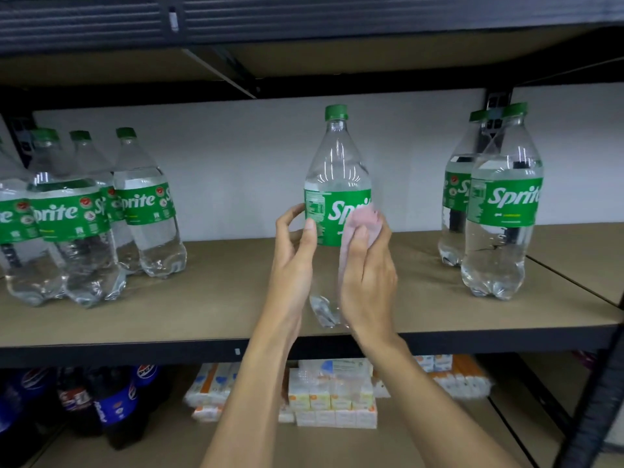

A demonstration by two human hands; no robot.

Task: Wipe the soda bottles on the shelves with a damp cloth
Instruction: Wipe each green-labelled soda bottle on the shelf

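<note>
A clear Sprite bottle [337, 170] with a green cap and green label stands upright near the front middle of the brown shelf [219, 298]. My left hand [293, 255] curls round its left side at the label, thumb on the front. My right hand [366, 271] holds a pale pink cloth [363, 219] against the label's right side. The lower half of the bottle is mostly hidden behind my hands.
Several Sprite bottles [84, 224] crowd the shelf's left end, and two more Sprite bottles [499, 211] stand at the right. Below, dark Pepsi bottles [101, 400] sit left and stacked small boxes [334, 403] sit in the middle. A black upright post [594, 400] runs down the right.
</note>
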